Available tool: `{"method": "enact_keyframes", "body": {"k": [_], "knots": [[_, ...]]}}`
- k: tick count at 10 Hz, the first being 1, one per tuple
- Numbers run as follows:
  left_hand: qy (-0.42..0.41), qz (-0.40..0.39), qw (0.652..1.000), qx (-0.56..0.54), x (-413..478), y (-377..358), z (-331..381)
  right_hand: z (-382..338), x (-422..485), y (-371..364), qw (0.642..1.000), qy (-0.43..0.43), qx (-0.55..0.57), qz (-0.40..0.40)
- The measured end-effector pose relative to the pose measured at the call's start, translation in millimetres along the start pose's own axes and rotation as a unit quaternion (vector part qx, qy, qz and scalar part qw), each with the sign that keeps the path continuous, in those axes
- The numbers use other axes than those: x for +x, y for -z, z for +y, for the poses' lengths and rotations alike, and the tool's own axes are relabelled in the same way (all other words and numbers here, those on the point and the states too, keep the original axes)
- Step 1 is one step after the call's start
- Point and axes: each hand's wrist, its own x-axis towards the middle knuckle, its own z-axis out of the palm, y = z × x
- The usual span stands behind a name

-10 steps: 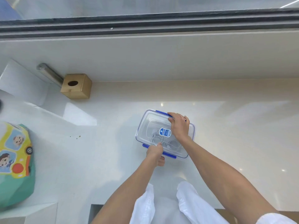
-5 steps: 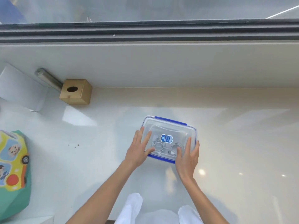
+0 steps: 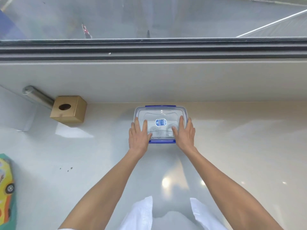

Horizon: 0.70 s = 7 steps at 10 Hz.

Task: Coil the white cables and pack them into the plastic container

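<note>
The clear plastic container (image 3: 160, 112) with blue clips stands lidded on the glossy white counter, close to the back wall. Coiled white cables (image 3: 159, 131) show faintly through the lid, below a blue label. My left hand (image 3: 138, 136) lies flat on the lid's left side, fingers stretched out. On the right side my right hand (image 3: 185, 134) lies flat in the same way. Neither hand grips anything.
A brown cardboard box (image 3: 69, 110) with a round hole sits at the back left, beside a metal cylinder (image 3: 37, 96). A colourful cartoon bag (image 3: 5, 188) lies at the left edge. A raised ledge and window track (image 3: 149, 48) run behind the container.
Both hands went from the clips to lying flat on the lid. The container has slid away from me and now sits near the back wall.
</note>
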Motion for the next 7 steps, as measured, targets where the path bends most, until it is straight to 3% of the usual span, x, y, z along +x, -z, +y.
{"method": "enact_keyframes", "body": {"k": [1,2,3,4,5,6,7], "knots": [[-0.042,0.064,0.996,0.036,-15,-7,20,-16,-18,-5,0.997,-0.021,-0.011,0.072],[-0.094,0.034,0.992,0.072,-25,-14,18,-17,-45,-15,0.993,0.073,-0.069,0.061],[-0.131,-0.03,0.987,0.088,-25,0,10,-15,-51,-3,0.988,0.094,-0.12,0.024],[-0.119,-0.11,0.986,0.028,-21,27,7,-20,-45,24,0.988,0.085,-0.118,-0.056],[-0.087,-0.144,0.986,-0.012,-16,71,10,-35,-38,69,0.987,0.05,-0.029,-0.151],[-0.115,-0.028,0.993,-0.019,-8,144,18,-70,-27,133,0.992,0.107,0.046,-0.048],[-0.163,0.103,0.979,-0.066,-8,228,30,-112,-28,206,0.97,0.205,0.098,0.082]]}}
